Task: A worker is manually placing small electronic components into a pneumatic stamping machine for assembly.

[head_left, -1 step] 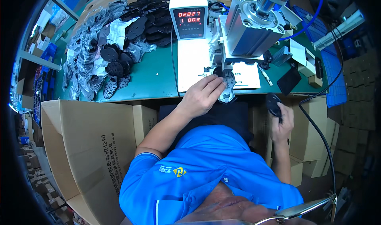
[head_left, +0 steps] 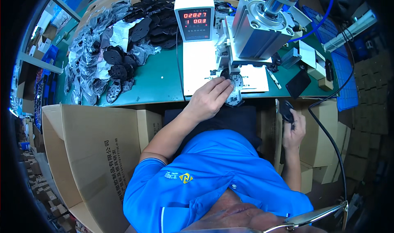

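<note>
My left hand point(head_left: 208, 98) reaches to the table's front edge, its fingers closed on the near part of a flat black plastic plate point(head_left: 234, 94). That plate lies under the head of a metal press point(head_left: 260, 31), partly over the white base point(head_left: 256, 79); its far end is hidden by the press. Off to the right, my right hand point(head_left: 295, 130) grips another dark plastic part point(head_left: 286, 111) between thumb and fingers. It is held above a cardboard box point(head_left: 318, 130), and my fingers hide part of it.
A white counter box with a red display point(head_left: 195, 19) stands left of the press. Plastic bags point(head_left: 84, 56) and black plates point(head_left: 158, 27) are heaped at the left. A large carton point(head_left: 94, 159) stands before the table. A black cable point(head_left: 328, 128) hangs at the right, beyond a white pen point(head_left: 273, 79).
My right hand has shifted slightly to the right and down, and the dark part in it has tilted. My left hand and its plate look the same.
</note>
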Demonstrator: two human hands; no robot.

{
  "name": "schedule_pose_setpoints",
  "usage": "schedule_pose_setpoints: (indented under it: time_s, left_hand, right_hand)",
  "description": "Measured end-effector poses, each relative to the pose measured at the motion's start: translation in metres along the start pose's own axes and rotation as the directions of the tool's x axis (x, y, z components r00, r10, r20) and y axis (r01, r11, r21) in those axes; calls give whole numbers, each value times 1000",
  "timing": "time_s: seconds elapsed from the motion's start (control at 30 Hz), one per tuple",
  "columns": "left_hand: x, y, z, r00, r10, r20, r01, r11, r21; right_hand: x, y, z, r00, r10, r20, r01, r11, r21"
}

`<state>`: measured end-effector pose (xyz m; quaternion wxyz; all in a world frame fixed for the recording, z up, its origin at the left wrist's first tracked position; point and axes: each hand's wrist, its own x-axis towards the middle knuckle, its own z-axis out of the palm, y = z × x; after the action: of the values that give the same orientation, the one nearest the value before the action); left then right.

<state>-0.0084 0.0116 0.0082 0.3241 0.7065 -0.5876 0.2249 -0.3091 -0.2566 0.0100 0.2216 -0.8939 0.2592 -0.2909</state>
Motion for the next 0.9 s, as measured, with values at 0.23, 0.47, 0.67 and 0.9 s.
schedule_pose_setpoints:
  time_s: [0.23, 0.47, 0.67, 0.9]
  left_hand:
    - [6, 9, -10, 995, -73, 66, 72, 997, 27]
    - [6, 5, -2, 995, -76, 65, 78, 996, -31]
    - [2, 9, 3, 991, -137, -1, 137, 990, -34]
    - [5, 11, -2, 987, -158, -5, 158, 987, -12]
  right_hand:
    - [-60, 140, -31, 862, 507, -19, -491, 823, -286]
    - [-109, 208, -20, 723, 690, -30, -590, 595, -546]
    - [-22, 59, 28, 993, 110, -51, -114, 988, -102]
    - [69, -97, 75, 901, -408, 143, 380, 905, 192]
